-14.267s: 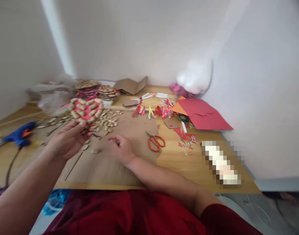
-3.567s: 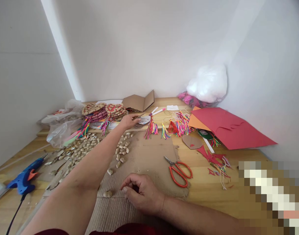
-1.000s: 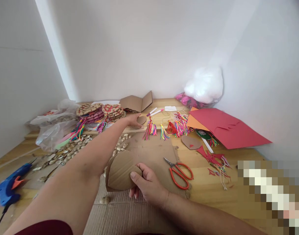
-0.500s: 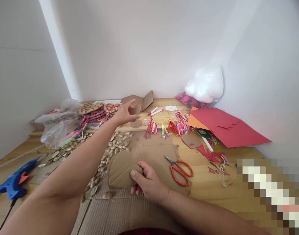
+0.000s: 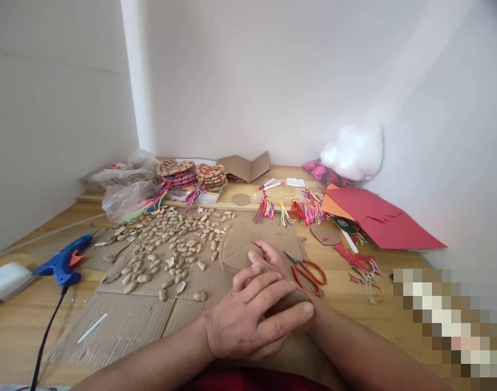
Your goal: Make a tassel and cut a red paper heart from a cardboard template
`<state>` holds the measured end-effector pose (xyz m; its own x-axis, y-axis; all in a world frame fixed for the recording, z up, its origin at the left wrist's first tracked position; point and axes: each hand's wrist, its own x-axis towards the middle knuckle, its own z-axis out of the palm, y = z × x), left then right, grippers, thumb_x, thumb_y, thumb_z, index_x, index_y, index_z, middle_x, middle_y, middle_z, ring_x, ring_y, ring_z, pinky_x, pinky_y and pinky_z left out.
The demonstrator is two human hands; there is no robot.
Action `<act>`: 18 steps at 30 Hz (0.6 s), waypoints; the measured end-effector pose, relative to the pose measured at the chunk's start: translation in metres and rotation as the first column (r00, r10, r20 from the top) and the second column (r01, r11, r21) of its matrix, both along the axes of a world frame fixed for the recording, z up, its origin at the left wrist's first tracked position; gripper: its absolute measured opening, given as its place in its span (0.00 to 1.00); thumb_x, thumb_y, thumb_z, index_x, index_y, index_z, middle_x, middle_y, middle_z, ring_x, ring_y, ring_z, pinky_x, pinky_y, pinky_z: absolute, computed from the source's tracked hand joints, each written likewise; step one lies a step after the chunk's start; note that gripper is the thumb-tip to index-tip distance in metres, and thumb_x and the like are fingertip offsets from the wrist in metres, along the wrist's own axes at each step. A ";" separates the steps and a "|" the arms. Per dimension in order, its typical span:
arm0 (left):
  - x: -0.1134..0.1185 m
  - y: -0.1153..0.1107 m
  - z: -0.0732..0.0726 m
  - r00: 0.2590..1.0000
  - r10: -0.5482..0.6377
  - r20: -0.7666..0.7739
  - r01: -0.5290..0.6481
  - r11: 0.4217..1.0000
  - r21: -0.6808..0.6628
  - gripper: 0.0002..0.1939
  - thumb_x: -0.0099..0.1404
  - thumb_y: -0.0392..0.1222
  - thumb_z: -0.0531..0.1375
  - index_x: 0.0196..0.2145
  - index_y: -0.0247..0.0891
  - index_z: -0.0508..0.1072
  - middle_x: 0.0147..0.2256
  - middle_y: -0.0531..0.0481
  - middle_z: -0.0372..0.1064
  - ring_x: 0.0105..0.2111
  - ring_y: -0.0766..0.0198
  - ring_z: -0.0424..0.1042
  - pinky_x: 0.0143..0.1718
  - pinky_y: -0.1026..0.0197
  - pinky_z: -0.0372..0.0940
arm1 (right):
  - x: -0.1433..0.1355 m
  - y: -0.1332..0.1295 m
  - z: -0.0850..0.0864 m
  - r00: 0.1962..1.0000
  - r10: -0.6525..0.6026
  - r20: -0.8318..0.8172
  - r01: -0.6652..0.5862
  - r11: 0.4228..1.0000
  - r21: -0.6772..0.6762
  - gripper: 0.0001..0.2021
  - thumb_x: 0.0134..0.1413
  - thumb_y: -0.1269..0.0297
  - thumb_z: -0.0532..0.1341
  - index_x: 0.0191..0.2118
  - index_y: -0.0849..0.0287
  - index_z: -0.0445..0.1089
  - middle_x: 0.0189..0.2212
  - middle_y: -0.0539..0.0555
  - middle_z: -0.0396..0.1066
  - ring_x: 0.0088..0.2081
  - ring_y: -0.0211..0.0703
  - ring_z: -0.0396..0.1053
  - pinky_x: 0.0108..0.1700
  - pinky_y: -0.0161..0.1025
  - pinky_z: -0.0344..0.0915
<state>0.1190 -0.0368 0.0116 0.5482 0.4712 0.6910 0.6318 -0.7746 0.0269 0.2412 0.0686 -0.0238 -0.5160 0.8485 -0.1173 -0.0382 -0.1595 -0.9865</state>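
My left hand [image 5: 259, 312] is in front of my right hand, its fingers bent over a brown cardboard piece [image 5: 291, 302] between the two hands. My right hand [image 5: 273, 259] is partly hidden behind it, with curled fingers around the far side of that piece. Just left of my right fingertips, a heart-shaped cardboard piece [image 5: 239, 247] lies on the cardboard sheet [image 5: 138, 320]. Many loose peanuts [image 5: 183, 239] are spread to the left. Scissors with orange handles [image 5: 307, 271] lie right of my right hand.
A blue glue gun [image 5: 63, 263] with a cord lies at left. Tassels [image 5: 309, 206], markers [image 5: 273, 184], a cardboard disc [image 5: 241, 199] and peanut coasters [image 5: 211, 176] stand further back. Red paper [image 5: 387, 217] and a bag of white filling [image 5: 356, 152] are at right.
My left hand has come back from the rear of the table to my right hand. The heart-shaped piece is now out of my right hand's grip, on the sheet. The view has shifted left.
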 end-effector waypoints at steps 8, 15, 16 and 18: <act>-0.006 0.009 -0.008 0.986 0.081 -0.143 -0.117 0.956 -0.267 0.28 0.65 0.49 0.60 0.62 0.43 0.65 0.57 0.40 0.67 0.54 0.48 0.64 0.58 0.43 0.54 | -0.009 0.091 0.032 0.889 -0.225 0.398 0.075 0.930 0.359 0.18 0.56 0.63 0.64 0.53 0.58 0.72 0.28 0.49 0.73 0.18 0.32 0.64 0.24 0.34 0.63; -0.011 0.018 -0.017 0.974 0.120 -0.194 -0.195 0.879 -0.436 0.29 0.64 0.56 0.60 0.58 0.40 0.70 0.50 0.36 0.69 0.50 0.44 0.65 0.57 0.35 0.55 | -0.065 0.182 0.052 0.805 -0.279 0.525 0.048 0.911 0.410 0.17 0.60 0.66 0.62 0.53 0.61 0.75 0.26 0.50 0.73 0.18 0.31 0.62 0.26 0.33 0.63; -0.012 0.019 -0.018 0.973 0.128 -0.193 -0.203 0.872 -0.445 0.28 0.64 0.57 0.60 0.57 0.40 0.71 0.48 0.36 0.70 0.49 0.44 0.66 0.57 0.34 0.54 | -0.072 0.190 0.054 0.792 -0.283 0.541 0.035 0.905 0.423 0.16 0.60 0.67 0.62 0.53 0.61 0.75 0.26 0.51 0.74 0.18 0.32 0.63 0.27 0.35 0.65; -0.013 0.020 -0.019 0.971 0.140 -0.194 -0.216 0.864 -0.455 0.27 0.64 0.58 0.60 0.55 0.41 0.73 0.47 0.36 0.70 0.48 0.44 0.66 0.58 0.33 0.53 | -0.083 0.203 0.058 0.769 -0.303 0.563 0.014 0.888 0.459 0.14 0.59 0.68 0.63 0.50 0.61 0.76 0.28 0.53 0.75 0.22 0.36 0.67 0.33 0.39 0.69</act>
<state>0.1058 -0.0173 -0.0075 0.5027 0.8179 0.2798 0.7833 -0.5679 0.2527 0.1581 0.2711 0.0343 -0.3095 0.9507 0.0184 0.5992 0.2100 -0.7726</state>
